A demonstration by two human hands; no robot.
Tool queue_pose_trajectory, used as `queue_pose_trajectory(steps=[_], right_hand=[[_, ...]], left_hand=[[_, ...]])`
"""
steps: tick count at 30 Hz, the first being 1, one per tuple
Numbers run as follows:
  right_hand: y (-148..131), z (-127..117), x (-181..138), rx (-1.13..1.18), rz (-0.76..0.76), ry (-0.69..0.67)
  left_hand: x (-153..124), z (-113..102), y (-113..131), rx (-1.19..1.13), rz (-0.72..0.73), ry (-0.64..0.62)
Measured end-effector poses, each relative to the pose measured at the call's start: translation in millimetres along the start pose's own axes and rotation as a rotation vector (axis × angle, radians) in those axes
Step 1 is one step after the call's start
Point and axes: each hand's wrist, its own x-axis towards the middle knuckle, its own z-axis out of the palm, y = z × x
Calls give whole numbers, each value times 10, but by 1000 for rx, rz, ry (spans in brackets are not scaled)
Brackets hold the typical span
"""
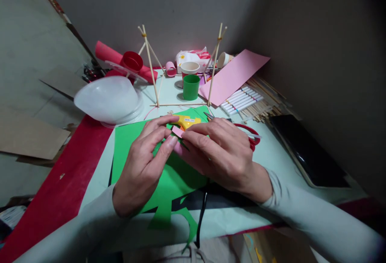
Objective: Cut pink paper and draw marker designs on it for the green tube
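Observation:
Between my two hands is a small piece of pink paper, held up over a green sheet. My left hand pinches its left end between thumb and fingers. At its right end, the fingertips of my right hand close on the paper. Just behind the fingers lies a yellow glue gun, partly covered by my hands. Red-handled scissors rest beneath and beyond my right hand, their tips showing at its far side.
A wooden stick frame stands behind, around a green paper cup. Clear plastic bowls are at left. To the right are white markers, a large pink sheet and a dark tablet. Green scraps overhang the near edge.

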Motion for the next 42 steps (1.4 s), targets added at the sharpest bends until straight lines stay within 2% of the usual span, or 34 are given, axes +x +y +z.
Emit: queue_pose_trajectory(steps=[14, 23, 26, 29, 34, 36, 39, 42], right_hand=[[31, -35, -26, -105, -178, -39], [6, -100, -25, -121, -240, -114], [4, -90, -17, -43, -225, -123], [19, -103, 4, 176, -37, -136], [136, -140, 49, 476, 612, 43], [188, -125, 51, 703, 821, 22], [210, -85, 38, 1038, 1023, -58], [170, -68, 34, 1212, 1164, -89]], left_hand=[[2, 3, -28, 34, -25, 21], [8, 18, -36, 21, -9, 45], [-3, 10, -27, 0, -24, 47], [3, -11, -36, -43, -24, 71], [41, -45, -88, -121, 19, 283], [47, -44, -110, -179, 45, 336], [43, -28, -135, -233, 55, 375], [35, -10, -152, -255, 60, 411]])
